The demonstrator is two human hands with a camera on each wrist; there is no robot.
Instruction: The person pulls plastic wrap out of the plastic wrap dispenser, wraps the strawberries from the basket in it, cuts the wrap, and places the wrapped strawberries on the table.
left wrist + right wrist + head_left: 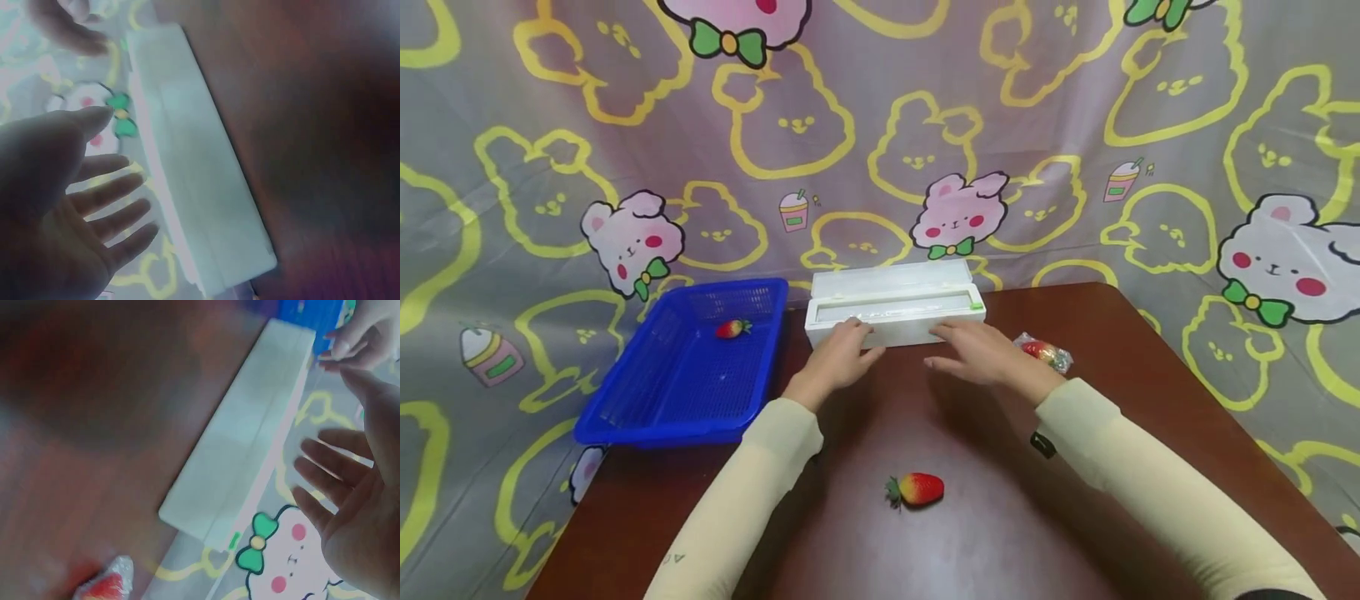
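Strawberry [922,489] up front, left hand [837,358] and right hand [976,354] hover empty, loose-fingered, by the white box [901,334] far back on the worktop [1000,517], likely light, stiff, best gripped at both ends.

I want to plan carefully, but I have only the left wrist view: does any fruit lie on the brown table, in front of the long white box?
Observer: Yes, the head view shows a red-and-yellow strawberry with green leaves there.
Operator: And what is near the right end of the box?
Observer: A red strawberry in clear film lies there.
Operator: Is there one inside any container?
Observer: One leafy strawberry lies inside the blue plastic basket.
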